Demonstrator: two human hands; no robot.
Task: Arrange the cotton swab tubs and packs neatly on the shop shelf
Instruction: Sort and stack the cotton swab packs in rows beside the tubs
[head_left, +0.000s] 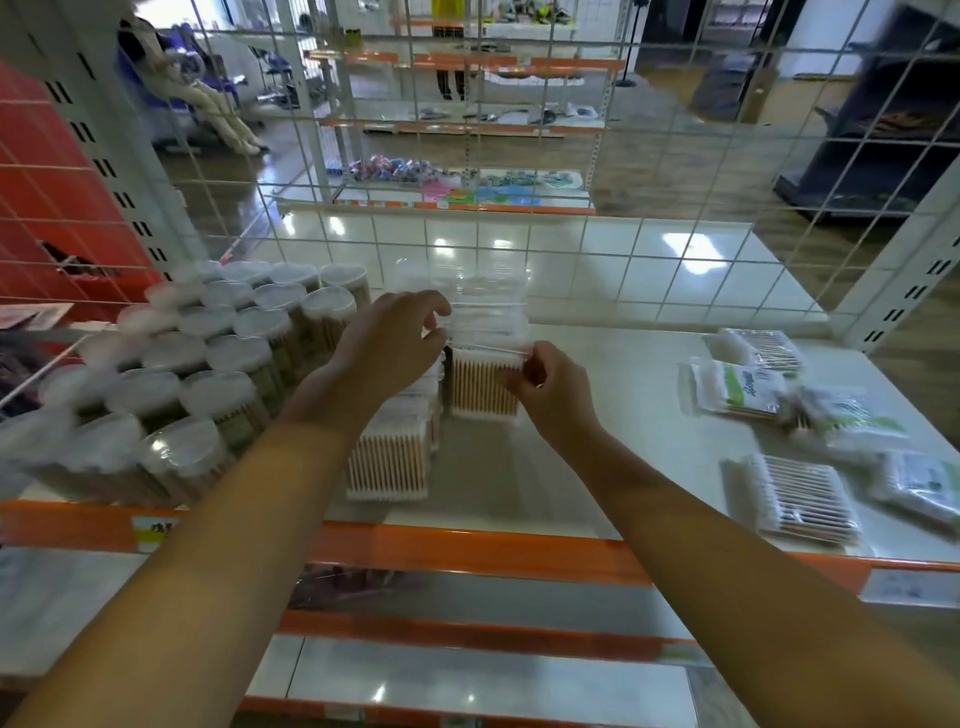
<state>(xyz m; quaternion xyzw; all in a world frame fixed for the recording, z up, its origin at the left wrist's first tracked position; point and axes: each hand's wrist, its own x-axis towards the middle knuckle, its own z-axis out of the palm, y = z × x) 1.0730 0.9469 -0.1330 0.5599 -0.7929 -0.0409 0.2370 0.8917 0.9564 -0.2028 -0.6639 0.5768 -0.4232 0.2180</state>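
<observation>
A white wire grid panel backs the white shelf, whose front edge is an orange rail. Round lidded swab tubs crowd the left side; flat swab packs lie scattered on the right. Mid-shelf, rectangular clear tubs of wooden-stemmed swabs stand in a row running back. The left hand curls over the top of a clear tub at the back, while the right hand pinches its near upper corner.
</observation>
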